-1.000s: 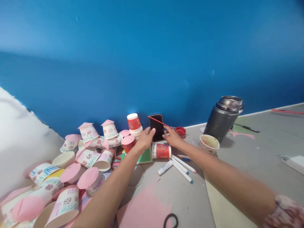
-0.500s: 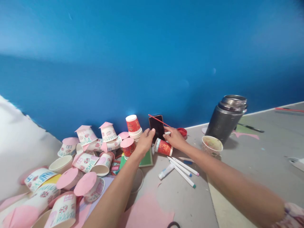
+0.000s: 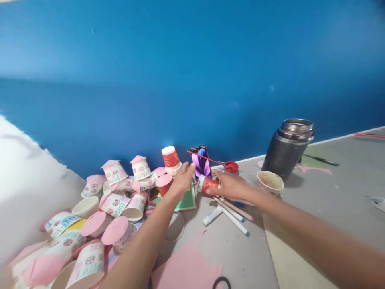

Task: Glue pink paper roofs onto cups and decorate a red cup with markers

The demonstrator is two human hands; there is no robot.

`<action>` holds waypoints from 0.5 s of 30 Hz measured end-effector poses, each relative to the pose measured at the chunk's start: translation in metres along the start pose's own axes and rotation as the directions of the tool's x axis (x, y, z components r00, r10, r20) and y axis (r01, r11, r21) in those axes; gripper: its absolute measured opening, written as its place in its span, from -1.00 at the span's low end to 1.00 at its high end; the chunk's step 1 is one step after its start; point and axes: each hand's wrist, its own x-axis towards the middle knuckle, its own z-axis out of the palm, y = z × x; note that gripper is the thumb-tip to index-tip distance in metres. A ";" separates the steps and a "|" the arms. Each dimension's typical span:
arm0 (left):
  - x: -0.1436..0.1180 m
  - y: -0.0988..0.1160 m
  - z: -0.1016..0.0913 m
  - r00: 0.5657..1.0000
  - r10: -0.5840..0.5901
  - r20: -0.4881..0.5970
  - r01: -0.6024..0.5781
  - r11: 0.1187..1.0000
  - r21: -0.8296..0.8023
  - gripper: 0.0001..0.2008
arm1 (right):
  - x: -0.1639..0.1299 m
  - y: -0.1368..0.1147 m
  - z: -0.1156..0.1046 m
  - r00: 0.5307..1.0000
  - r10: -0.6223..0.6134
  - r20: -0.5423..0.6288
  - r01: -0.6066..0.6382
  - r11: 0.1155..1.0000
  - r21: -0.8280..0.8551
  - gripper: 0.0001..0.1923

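Observation:
A phone [image 3: 201, 161] leans upright against the blue wall, its screen lit with a purple and blue picture. My left hand [image 3: 183, 180] is at the phone's left edge, in front of a stack of paper cups, fingers stretched out and holding nothing. A red paper cup [image 3: 208, 185] with a fringed white and blue end lies on its side below the phone. Around its right end my right hand [image 3: 230, 184] is closed. A thin red stick [image 3: 207, 157] slants across the phone's front towards a small red jar [image 3: 231, 167].
Pink-roofed, decorated paper cups [image 3: 115, 205] are heaped at the left. Several markers [image 3: 233, 220] lie in front of my hands, near pink paper [image 3: 188, 267]. A dark thermos [image 3: 285, 150] and a used paper cup [image 3: 270, 181] stand at the right.
The phone's screen has gone from black to lit. My right hand has come down from beside the phone onto the red paper cup. My left hand has hardly moved.

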 end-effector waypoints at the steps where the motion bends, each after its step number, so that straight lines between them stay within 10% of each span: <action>1: 0.000 0.005 0.000 1.000 -0.013 -0.006 0.013 1.000 -0.004 -0.44 | -0.002 -0.002 -0.003 1.000 0.003 -0.031 -0.004 1.000 -0.020 -0.35; 6: -0.003 0.027 0.007 0.999 -0.006 -0.039 0.005 1.000 -0.031 -0.44 | 0.014 -0.017 -0.023 0.971 0.023 -0.239 -0.055 0.990 -0.128 -0.58; 15: -0.014 0.024 0.008 0.997 -0.069 -0.028 0.069 0.998 -0.007 -0.44 | 0.054 -0.016 -0.045 0.967 0.001 -0.255 -0.072 0.961 -0.268 -0.73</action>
